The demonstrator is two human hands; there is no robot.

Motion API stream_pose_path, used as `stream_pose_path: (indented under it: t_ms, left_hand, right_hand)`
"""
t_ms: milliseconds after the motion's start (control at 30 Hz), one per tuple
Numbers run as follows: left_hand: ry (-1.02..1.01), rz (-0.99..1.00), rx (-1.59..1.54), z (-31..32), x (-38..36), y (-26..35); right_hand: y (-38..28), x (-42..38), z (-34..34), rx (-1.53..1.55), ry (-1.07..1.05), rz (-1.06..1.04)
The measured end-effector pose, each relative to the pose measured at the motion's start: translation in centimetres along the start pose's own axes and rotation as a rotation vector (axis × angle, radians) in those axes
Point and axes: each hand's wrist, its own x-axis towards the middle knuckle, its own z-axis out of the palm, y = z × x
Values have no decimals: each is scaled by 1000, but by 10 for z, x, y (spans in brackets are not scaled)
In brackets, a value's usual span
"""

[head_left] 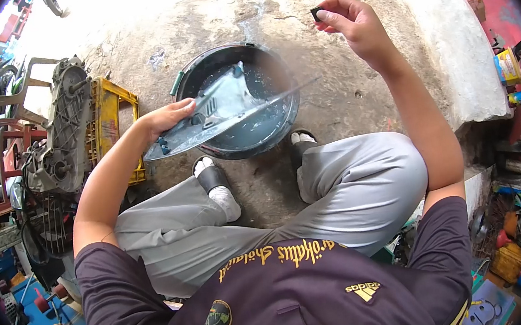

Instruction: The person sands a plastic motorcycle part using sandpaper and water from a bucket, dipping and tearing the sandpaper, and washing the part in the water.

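My left hand (172, 116) grips the left end of a wet, pale grey-blue plastic body panel (228, 99), which looks like a motorcycle fairing. The panel is tilted over a dark round tub (179, 85) of cloudy grey water (251, 133). Up and to the right of the tub, clear of the panel, my right hand (353, 24) is raised. Between its thumb and fingers it pinches a small black square piece (317, 14) that resembles folded sandpaper. The panel's far right tip is partly blurred, and part of the tub lies hidden behind the panel.
A greasy metal engine casing (66, 129) stands at the left against a yellow plastic crate (103, 112). My sandalled feet (215, 183) are close to the tub on the concrete floor (356, 102). A raised concrete ledge (451, 47) and cluttered parts border the right side.
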Motion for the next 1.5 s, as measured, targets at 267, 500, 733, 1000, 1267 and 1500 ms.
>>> stream_pose_path:
  t_ms: [267,500,733,1000,1267,1500]
  left_hand:
    - [131,-204,76,25,43,4]
    - [158,-92,621,27,109,-6]
    - [412,-56,684,38,151,-38]
    - [280,-2,730,17,143,-21]
    - [112,242,694,23,159,35]
    - [57,-108,478,11,230,33]
  right_hand:
    - [-4,-4,-1,26,1,0]
    - [-7,3,3,56,-17,-12]
    - [-5,1,8,22,-61,-20]
    - [-4,1,3,32,-44,-41]
    - [2,8,12,78,-55,-24]
    - [-4,9,24,107,-76,29]
